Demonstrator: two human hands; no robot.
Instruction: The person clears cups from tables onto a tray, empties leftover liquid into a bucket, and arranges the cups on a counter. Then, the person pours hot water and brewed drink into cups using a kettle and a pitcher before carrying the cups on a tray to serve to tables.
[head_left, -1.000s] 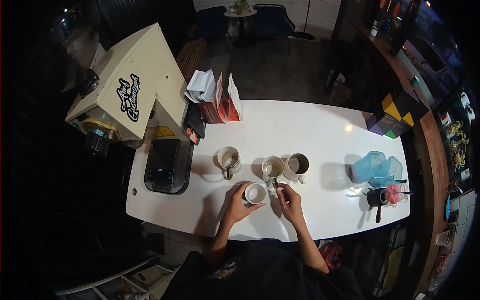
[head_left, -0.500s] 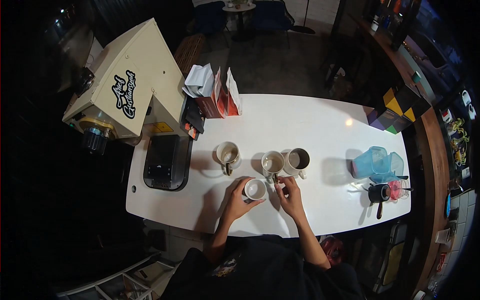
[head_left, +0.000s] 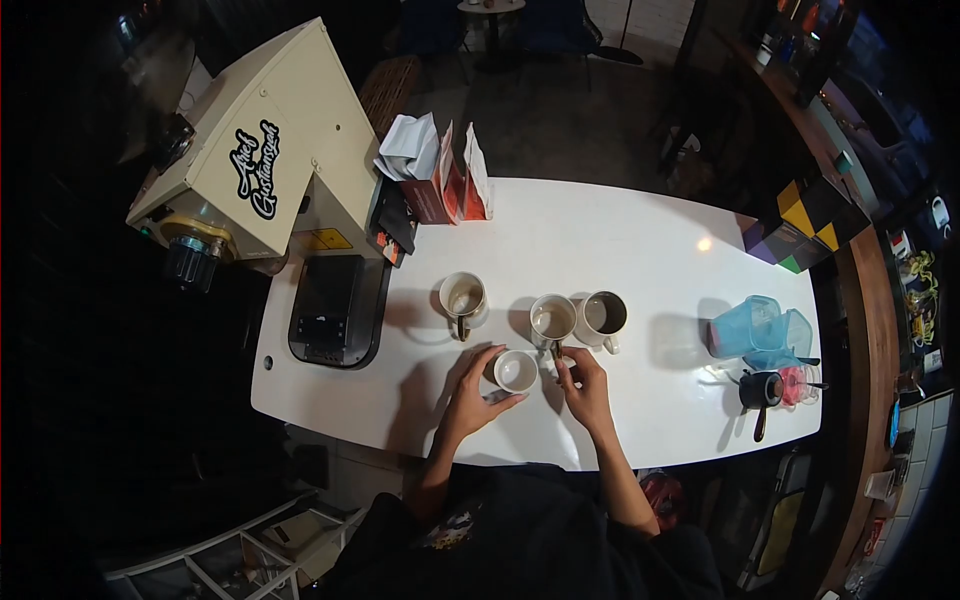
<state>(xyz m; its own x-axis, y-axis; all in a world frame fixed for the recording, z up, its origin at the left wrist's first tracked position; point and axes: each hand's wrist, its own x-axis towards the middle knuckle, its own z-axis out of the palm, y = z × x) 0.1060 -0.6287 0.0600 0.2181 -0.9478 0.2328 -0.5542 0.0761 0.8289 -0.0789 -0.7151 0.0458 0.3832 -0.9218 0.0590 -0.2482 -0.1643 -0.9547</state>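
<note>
A small white cup (head_left: 515, 371) is gripped at its left side by my left hand (head_left: 470, 396), thumb below and fingers above. My right hand (head_left: 585, 386) is closed, thumb and finger pinching the handle of a white mug (head_left: 553, 318). A second mug with a darker inside (head_left: 604, 316) stands just to the right, its handle towards me. Further left stands a third mug (head_left: 463, 296), its handle pointing down towards my left hand. Some brownish residue shows inside the left mug.
A cream machine (head_left: 270, 150) and a black scale (head_left: 337, 310) occupy the white table's (head_left: 640, 240) left end. Behind are red and white bags (head_left: 455, 185). At the right are blue containers (head_left: 750, 327), a portafilter (head_left: 760, 390), a pink item (head_left: 793, 385) and a patterned box (head_left: 800, 228).
The camera view has shifted slightly, moving the table's back edge up in the picture. Both hands keep nearly the same places at the small cup and the mug handle.
</note>
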